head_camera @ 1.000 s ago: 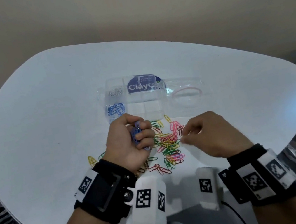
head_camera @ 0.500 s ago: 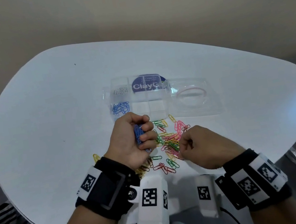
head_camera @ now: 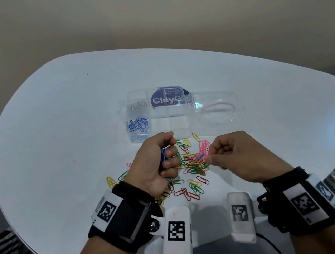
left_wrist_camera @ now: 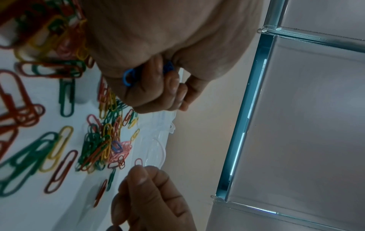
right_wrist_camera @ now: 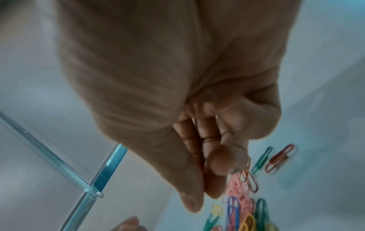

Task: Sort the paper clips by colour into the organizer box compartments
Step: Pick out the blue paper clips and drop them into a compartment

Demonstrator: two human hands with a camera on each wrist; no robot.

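My left hand is a fist around a bunch of blue paper clips, just in front of the clear organizer box; the left wrist view shows their ends sticking out of the fist. The mixed-colour pile lies between my hands. My right hand hovers at the pile's right edge, fingers curled, with nothing visible in them. One blue clip lies on the pile near its thumb. Blue clips fill the box's near left compartment, silver ones the far left.
The box's clear lid lies open to the right with a pink band on it. Stray yellow, green and red clips lie scattered on the white table near my left wrist. The table's near edge runs under both wrists.
My right hand has lifted off the pile and moved a little right. The left fist still grips the blue clips and has hardly moved.
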